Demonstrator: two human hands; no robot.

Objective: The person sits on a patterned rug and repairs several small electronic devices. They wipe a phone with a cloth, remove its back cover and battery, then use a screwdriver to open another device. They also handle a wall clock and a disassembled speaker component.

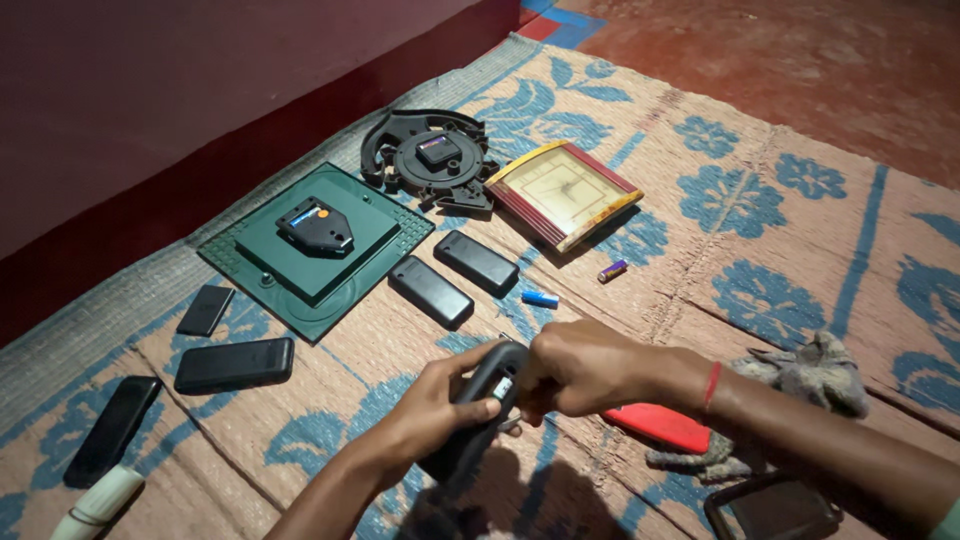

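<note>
Your left hand (430, 415) wraps its fingers around a black remote (478, 412), gripping its body. Your right hand (575, 368) closes over the remote's upper end, fingers curled tight. Just beyond your fingers lies a blue battery (540, 298); a red tool (660, 425) rests beneath your right wrist.

Both forearms are bare from the lower edge of the view up to the wrists, with no sleeve over them. The left hand (430, 405) wears nothing: no ring, no band, no glove. The right hand (580, 370) is bare too, its nails cut short. Just behind its fingers, at the wrist, sits a thin red thread band (711, 386), wound closely round once or twice. Further back from the fingers, at the bottom right corner, a sliver of pale green cloth (950, 522) shows, likely a sleeve edge.
</note>
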